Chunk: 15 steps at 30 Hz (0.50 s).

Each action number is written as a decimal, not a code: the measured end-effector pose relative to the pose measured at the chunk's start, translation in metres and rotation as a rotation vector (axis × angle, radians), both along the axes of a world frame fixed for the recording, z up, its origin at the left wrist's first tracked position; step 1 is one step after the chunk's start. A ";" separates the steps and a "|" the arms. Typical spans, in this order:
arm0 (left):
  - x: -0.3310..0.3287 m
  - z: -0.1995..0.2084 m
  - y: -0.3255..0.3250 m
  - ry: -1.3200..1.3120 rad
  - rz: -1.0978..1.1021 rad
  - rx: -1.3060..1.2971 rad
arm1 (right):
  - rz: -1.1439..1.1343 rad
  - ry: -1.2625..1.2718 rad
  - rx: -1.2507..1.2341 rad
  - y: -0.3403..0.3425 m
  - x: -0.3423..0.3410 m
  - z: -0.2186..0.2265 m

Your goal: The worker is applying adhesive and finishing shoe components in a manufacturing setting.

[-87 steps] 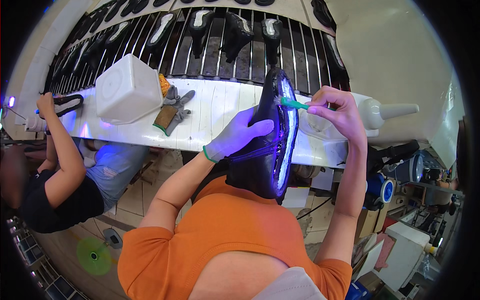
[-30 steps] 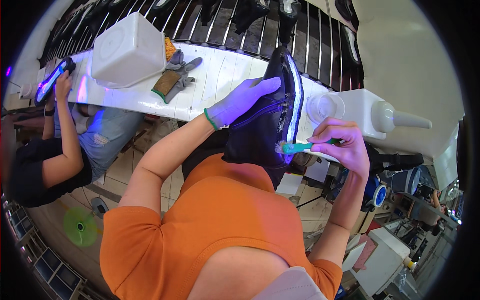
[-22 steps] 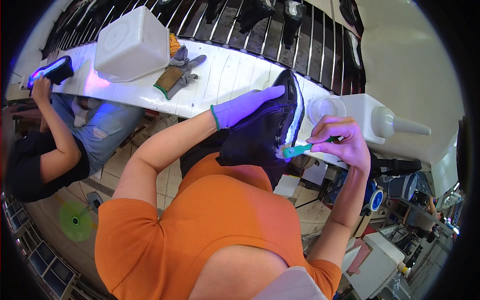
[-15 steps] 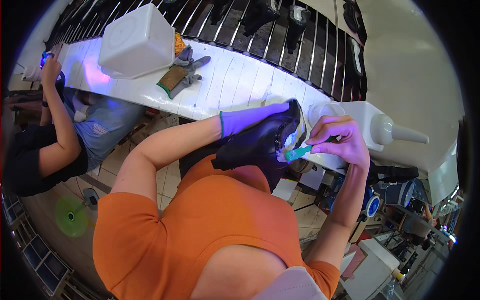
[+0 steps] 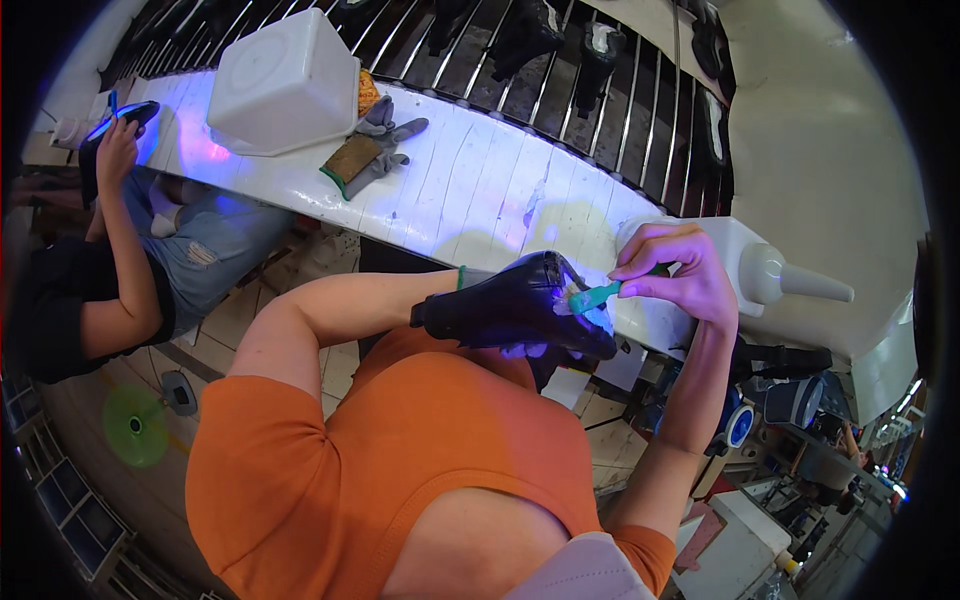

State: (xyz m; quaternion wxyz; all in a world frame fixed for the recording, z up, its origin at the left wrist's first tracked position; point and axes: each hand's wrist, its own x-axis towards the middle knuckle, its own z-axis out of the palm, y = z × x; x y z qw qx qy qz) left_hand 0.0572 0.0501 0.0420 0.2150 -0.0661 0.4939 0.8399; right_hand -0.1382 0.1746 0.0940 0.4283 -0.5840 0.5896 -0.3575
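Observation:
A black boot (image 5: pixel 490 305) lies across the front of my body, its whitish, coated bottom turned to the right. My left hand (image 5: pixel 525 350), in a grey glove, supports it from behind and below; a few fingertips show under the boot and the rest is hidden. In my bare right hand (image 5: pixel 680 270) a green-handled brush (image 5: pixel 597 297) is pinched between thumb and fingers. Its bristles touch the boot's pale bottom near the upper edge.
A white bench (image 5: pixel 480 180) runs across ahead, carrying a white square tub (image 5: pixel 285 90) and a grey glove (image 5: pixel 375 150). At right stands a white bottle with a nozzle (image 5: pixel 770 270). Black boots (image 5: pixel 600 60) sit on a roller conveyor (image 5: pixel 640 110). Another person (image 5: pixel 110 270) works at left.
The boot has turned and its toe end swung downward, so its dark side now faces up. My gloved hand has gone from on top to underneath. The brush stays near the same place.

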 end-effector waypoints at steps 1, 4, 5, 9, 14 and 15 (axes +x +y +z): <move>0.002 0.001 -0.001 0.049 0.013 0.028 | 0.018 -0.006 0.014 -0.002 -0.001 -0.002; 0.000 -0.012 0.000 -0.106 -0.094 0.145 | 0.089 -0.014 0.064 -0.003 -0.009 -0.001; 0.000 -0.019 0.001 -0.103 -0.098 0.143 | 0.146 -0.019 0.100 -0.002 -0.012 0.000; -0.001 -0.012 -0.003 -0.020 -0.188 0.231 | 0.194 -0.087 0.183 0.007 -0.025 -0.008; -0.010 -0.039 -0.002 -0.140 -0.202 0.363 | -0.185 -0.061 -0.072 -0.002 -0.009 -0.005; -0.009 -0.023 -0.001 -0.002 -0.066 0.206 | -0.176 -0.029 -0.052 -0.004 -0.006 -0.002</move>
